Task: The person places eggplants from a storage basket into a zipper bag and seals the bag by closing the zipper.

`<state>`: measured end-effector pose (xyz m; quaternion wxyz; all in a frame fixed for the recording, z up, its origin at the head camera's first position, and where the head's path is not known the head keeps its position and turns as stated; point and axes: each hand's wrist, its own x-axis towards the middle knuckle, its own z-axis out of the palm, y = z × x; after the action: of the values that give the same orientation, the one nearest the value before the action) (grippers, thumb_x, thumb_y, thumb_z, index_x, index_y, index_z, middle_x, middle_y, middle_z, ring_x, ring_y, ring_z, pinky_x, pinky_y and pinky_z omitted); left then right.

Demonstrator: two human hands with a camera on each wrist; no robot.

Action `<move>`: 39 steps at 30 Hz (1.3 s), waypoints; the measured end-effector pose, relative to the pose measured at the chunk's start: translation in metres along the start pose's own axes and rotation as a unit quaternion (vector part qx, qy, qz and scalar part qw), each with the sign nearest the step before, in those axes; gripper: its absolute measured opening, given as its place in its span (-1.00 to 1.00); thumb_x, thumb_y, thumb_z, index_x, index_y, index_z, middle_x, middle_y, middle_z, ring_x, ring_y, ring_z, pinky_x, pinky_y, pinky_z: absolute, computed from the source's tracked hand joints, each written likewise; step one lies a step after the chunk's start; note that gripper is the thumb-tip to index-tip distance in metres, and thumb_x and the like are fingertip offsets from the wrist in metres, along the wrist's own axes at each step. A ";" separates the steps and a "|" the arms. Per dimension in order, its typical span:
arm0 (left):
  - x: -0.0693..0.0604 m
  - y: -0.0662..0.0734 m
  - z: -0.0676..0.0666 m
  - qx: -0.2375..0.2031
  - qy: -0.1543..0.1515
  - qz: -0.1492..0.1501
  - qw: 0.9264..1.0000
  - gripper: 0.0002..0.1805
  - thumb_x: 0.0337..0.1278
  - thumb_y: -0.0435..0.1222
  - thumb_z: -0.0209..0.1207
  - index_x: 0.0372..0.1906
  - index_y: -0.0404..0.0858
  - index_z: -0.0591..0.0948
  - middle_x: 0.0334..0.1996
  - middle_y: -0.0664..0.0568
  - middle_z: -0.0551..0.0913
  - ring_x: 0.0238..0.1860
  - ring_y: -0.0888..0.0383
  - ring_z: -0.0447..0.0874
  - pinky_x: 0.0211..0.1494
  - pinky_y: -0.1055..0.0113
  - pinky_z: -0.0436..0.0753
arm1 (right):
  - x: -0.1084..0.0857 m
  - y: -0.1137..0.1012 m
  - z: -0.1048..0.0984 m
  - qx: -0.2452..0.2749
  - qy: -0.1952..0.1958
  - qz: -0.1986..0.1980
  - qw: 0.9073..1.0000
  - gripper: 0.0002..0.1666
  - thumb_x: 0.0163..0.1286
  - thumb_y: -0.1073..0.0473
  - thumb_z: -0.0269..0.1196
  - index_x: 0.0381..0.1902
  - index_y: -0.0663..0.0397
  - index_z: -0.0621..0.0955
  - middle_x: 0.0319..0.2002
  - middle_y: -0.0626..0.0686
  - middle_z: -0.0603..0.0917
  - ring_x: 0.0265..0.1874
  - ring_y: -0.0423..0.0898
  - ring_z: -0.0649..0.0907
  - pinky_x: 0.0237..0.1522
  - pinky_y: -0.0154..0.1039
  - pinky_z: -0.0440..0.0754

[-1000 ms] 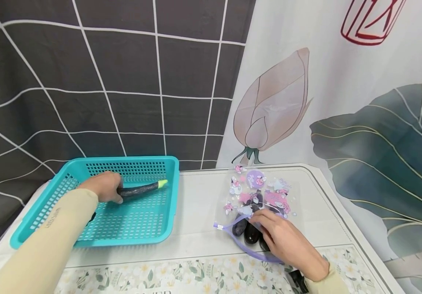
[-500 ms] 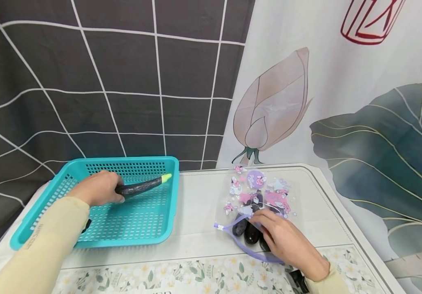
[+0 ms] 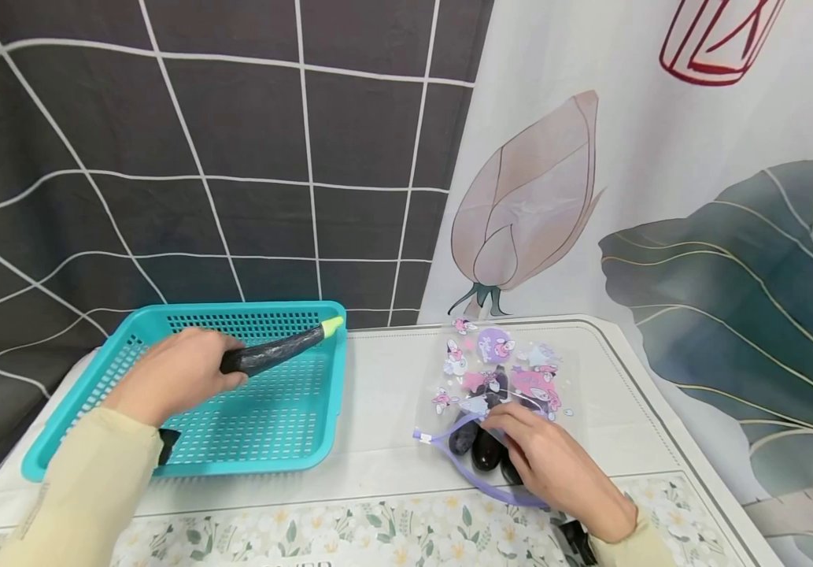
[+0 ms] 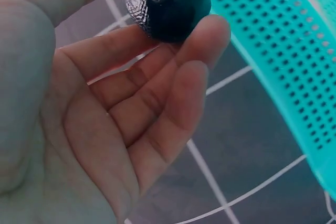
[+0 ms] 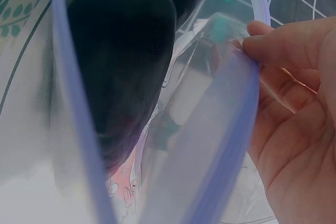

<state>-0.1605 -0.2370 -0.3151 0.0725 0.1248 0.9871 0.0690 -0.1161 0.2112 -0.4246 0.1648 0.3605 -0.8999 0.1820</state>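
Note:
In the head view my left hand [image 3: 178, 372] grips one end of a long, dark eggplant [image 3: 277, 352] with a light green tip, held tilted above the turquoise basket [image 3: 236, 468]. The left wrist view shows the eggplant's dark, shiny end [image 4: 173, 6] between thumb and fingers. On the right, my right hand [image 3: 555, 465] pinches the purple zip edge of a clear bag [image 3: 494, 345] printed with pink and purple cartoons. Several dark eggplants [image 3: 485, 450] lie inside the bag. Seen from the right wrist, the bag's mouth gapes between its purple strips, with a rounded dark eggplant [image 5: 123, 61] inside.
Basket and bag sit on a table with a white cover [image 3: 385, 409] and a floral front band [image 3: 378, 531]. A dark curtain with white grid lines [image 3: 236, 157] hangs behind, beside a white one printed with a flower bud [image 3: 522, 197].
My left hand has moved back toward me and slightly left, lifting the eggplant; its green tip has risen to the basket's far right rim. The right hand and bag stay put.

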 end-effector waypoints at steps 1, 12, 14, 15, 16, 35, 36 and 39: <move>-0.003 0.003 -0.001 0.003 0.010 0.005 1.000 -0.70 0.12 -0.17 0.42 -0.11 -0.26 0.73 -0.49 0.10 0.58 -0.48 0.14 0.46 -0.42 0.19 0.48 | 0.000 0.000 0.000 -0.001 0.000 0.000 1.000 -0.64 0.23 0.50 0.28 -0.06 0.07 0.65 -0.06 -0.09 0.63 -0.10 -0.19 0.67 -0.14 -0.25 0.66; -0.031 0.032 0.001 0.040 0.101 0.030 0.994 -0.44 -0.03 -0.15 0.50 0.05 -0.41 0.68 -0.12 -0.15 0.73 -0.23 -0.03 0.68 -0.37 0.08 0.64 | 0.000 0.001 -0.001 -0.004 0.000 0.001 1.000 -0.63 0.23 0.49 0.29 -0.05 0.06 0.66 -0.07 -0.09 0.63 -0.11 -0.18 0.67 -0.16 -0.25 0.67; -0.035 0.038 0.003 0.037 0.108 0.030 0.993 -0.44 -0.05 -0.16 0.51 0.04 -0.41 0.68 -0.15 -0.14 0.73 -0.31 0.01 0.66 -0.43 0.12 0.61 | 0.000 0.001 -0.001 -0.005 0.001 -0.001 1.000 -0.63 0.22 0.49 0.29 -0.05 0.05 0.66 -0.06 -0.10 0.63 -0.11 -0.18 0.67 -0.16 -0.24 0.67; -0.037 0.041 0.004 0.032 0.110 0.030 0.993 -0.45 -0.06 -0.17 0.51 0.03 -0.40 0.68 -0.15 -0.13 0.73 -0.34 0.03 0.65 -0.46 0.14 0.60 | 0.000 0.001 -0.001 -0.005 0.002 -0.001 1.000 -0.62 0.22 0.49 0.29 -0.05 0.05 0.66 -0.06 -0.10 0.63 -0.10 -0.18 0.67 -0.15 -0.24 0.67; -0.039 0.044 0.005 0.027 0.113 0.028 0.993 -0.45 -0.07 -0.17 0.51 0.03 -0.39 0.68 -0.16 -0.12 0.73 -0.36 0.05 0.63 -0.47 0.16 0.59 | 0.000 0.001 -0.001 -0.005 0.002 -0.002 1.000 -0.62 0.22 0.49 0.29 -0.05 0.05 0.66 -0.05 -0.09 0.63 -0.10 -0.18 0.67 -0.15 -0.23 0.67; -0.068 0.091 0.030 -0.012 0.127 0.018 0.992 -0.55 -0.15 -0.13 0.55 -0.07 -0.14 0.71 -0.24 0.13 0.70 -0.36 0.21 0.62 -0.43 0.18 0.58 | -0.001 0.000 -0.004 -0.008 0.001 0.002 1.000 -0.62 0.22 0.49 0.28 -0.03 0.08 0.66 0.01 -0.05 0.63 -0.04 -0.12 0.67 -0.14 -0.18 0.68; -0.069 0.093 0.031 -0.012 0.123 0.018 0.992 -0.56 -0.13 -0.12 0.54 -0.07 -0.13 0.72 -0.23 0.13 0.70 -0.35 0.21 0.63 -0.41 0.17 0.60 | -0.001 0.000 -0.004 -0.009 0.001 0.003 1.000 -0.61 0.22 0.49 0.28 -0.03 0.08 0.66 0.01 -0.05 0.63 -0.04 -0.12 0.67 -0.14 -0.18 0.68; -0.071 0.098 0.034 -0.016 0.105 0.014 0.994 -0.56 -0.09 -0.09 0.52 -0.03 -0.09 0.72 -0.22 0.14 0.70 -0.33 0.21 0.63 -0.39 0.17 0.60 | -0.001 0.000 -0.004 -0.010 0.002 0.002 1.000 -0.61 0.22 0.49 0.28 -0.02 0.08 0.66 0.01 -0.06 0.63 -0.03 -0.12 0.67 -0.13 -0.18 0.68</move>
<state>-0.0642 -0.1568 -0.3243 -0.0309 0.1291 0.9863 0.0984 -0.1149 0.2136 -0.4210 0.1696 0.3563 -0.9022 0.1739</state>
